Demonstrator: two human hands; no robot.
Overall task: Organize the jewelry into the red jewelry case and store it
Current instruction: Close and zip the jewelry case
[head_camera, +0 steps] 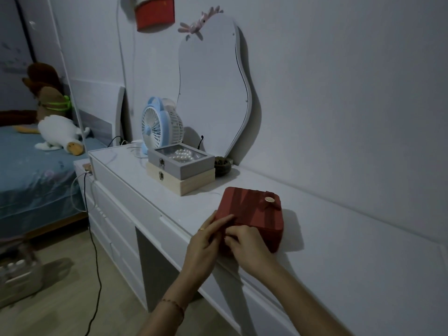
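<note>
The head view showed one red jewelry case (252, 214), lid closed, near the front edge of the white counter (339, 251). Both hands were together at its near corner — the left hand (206, 241) pressed fingers on the lid, the right hand (244, 243) pinched the front. To the right the counter had open room. Behind stood two stacked boxes — one grey box (180, 161) on one wooden box (179, 181) — and one blue fan (161, 124).
</note>
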